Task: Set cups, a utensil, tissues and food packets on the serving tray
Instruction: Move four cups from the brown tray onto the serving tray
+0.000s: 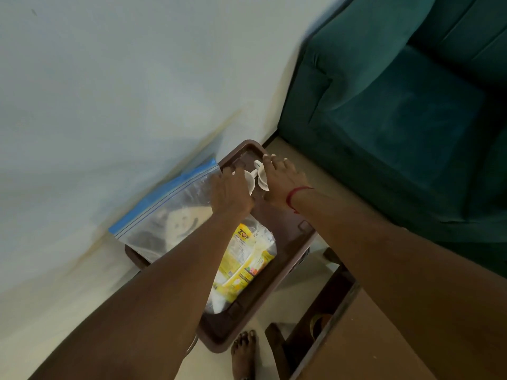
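Observation:
A dark brown serving tray [290,242] stands low beside the wall. At its far end are two small white cups. My left hand [230,193] is closed over the left cup [250,180], and my right hand [279,182] grips the right cup [262,178] from above. A clear zip bag with a blue seal [164,212] lies on the tray's left side, overhanging its rim, with pale contents inside. A yellow food packet [247,259] lies in the tray's middle, partly under my left forearm. No utensil shows.
A green sofa [397,111] stands to the right, close to the tray. A wooden table [370,338] fills the lower right, with a shelf underneath. My bare foot [242,352] is on the pale floor in front of the tray. A white wall runs along the left.

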